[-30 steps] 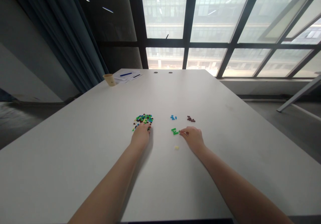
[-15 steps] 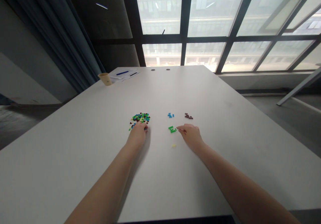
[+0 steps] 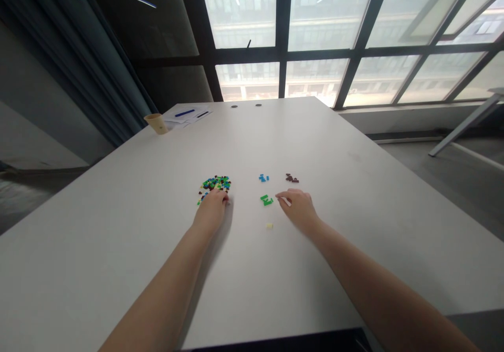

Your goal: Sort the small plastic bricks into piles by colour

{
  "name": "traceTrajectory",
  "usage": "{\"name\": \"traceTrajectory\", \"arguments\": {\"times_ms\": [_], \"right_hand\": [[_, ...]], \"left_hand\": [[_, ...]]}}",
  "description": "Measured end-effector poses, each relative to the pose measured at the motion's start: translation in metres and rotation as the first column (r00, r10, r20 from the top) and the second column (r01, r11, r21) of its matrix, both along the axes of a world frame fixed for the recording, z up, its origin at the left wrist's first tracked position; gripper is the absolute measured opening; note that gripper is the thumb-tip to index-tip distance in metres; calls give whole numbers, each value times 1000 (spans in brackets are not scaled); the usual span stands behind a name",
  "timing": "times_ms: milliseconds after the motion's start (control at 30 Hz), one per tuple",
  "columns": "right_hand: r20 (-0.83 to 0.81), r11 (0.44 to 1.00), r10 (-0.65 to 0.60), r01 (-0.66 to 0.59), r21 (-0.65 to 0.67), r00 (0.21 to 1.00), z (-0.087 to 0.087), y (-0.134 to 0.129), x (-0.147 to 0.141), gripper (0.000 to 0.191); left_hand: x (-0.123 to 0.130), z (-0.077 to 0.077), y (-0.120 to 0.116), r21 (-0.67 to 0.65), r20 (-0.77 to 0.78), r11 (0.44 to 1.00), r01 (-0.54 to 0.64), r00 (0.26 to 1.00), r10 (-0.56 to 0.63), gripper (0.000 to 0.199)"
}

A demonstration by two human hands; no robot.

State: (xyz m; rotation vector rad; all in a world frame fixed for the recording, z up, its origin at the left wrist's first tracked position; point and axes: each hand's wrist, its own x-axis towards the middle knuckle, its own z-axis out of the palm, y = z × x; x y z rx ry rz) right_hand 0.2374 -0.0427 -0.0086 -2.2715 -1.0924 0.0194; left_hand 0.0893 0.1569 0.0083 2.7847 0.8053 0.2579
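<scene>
Our view lifts slightly; our right hand (image 3: pixel 299 208) pinches beside the green bricks (image 3: pixel 266 200), its hold unclear; our left hand (image 3: pixel 210 210) curls against the mixed bricks (image 3: pixel 214 183).

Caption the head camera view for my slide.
Left hand at a mixed pile of small bricks, right hand beside green bricks on a table.

a mixed pile of tiny plastic bricks (image 3: pixel 214 184) lies left of the frame middle; to its right are small separate groups: blue bricks (image 3: pixel 263 178), brown bricks (image 3: pixel 292 178), green bricks (image 3: pixel 266 200), and one pale yellow brick (image 3: pixel 269 226) lower.
</scene>
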Motion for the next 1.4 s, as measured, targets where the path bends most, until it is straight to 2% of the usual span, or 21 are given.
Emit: {"name": "traceTrajectory", "arguments": {"times_ms": [100, 167, 200, 233, 267, 333, 400, 433, 500, 567, 700, 900, 1167, 1267, 1400], "right_hand": [[21, 1000, 4, -4, 24, 1000, 1, 0, 0, 20], [29, 999, 9, -11, 40, 1000, 2, 0, 0, 20], [31, 999, 14, -16, 49, 999, 2, 0, 0, 20], [31, 998, 19, -21, 59, 999, 3, 0, -1, 20], [30, 997, 26, -28, 71, 999, 3, 0, -1, 20], [34, 994, 44, -47, 103, 998, 5, 0, -2, 20], [47, 986, 65, -72, 149, 997, 7, 0, -4, 19], [57, 981, 77, -86, 175, 995, 8, 0, -5, 18], [80, 968, 97, -113, 226, 992, 11, 0, -8, 18], [104, 953, 113, -138, 270, 988, 14, -1, -11, 17], [154, 917, 138, -185, 353, 978, 19, -3, -18, 17], [232, 845, 198, -286, 451, 952, 28, -6, -28, 14], [262, 831, 238, -335, 444, 935, 31, -6, -34, 9], [266, 830, 240, -340, 442, 933, 30, -5, -33, 9], [269, 825, 243, -345, 448, 932, 28, -4, -33, 8]], "left_hand": [[0, 3, -2, -77, 100, 997, -19, 995, 27, 22], [2, 5, -5, -215, 208, 977, -11, 977, 56, 18], [3, 5, -8, -323, 264, 946, 11, 961, 79, 16], [4, 6, -12, -454, 313, 890, 46, 943, 111, 15], [6, 7, -16, -592, 349, 800, 91, 925, 154, 16], [9, 9, -28, -825, 360, 537, 174, 895, 263, 20], [11, 13, -41, -942, 291, 268, 200, 886, 362, 22], [11, 15, -47, -967, 245, 165, 195, 886, 392, 21], [11, 20, -59, -983, 175, 25, 181, 894, 413, 17], [9, 25, -66, -982, 153, -42, 185, 902, 403, 14], [6, 27, -69, -968, 185, -85, 235, 902, 390, 12], [5, 20, -68, -946, 265, -84, 314, 893, 363, 21], [7, 20, -73, -943, 269, -88, 320, 892, 364, 27], [7, 22, -74, -944, 276, -71, 321, 892, 357, 28], [8, 23, -76, -945, 300, -22, 326, 892, 339, 30]]}}
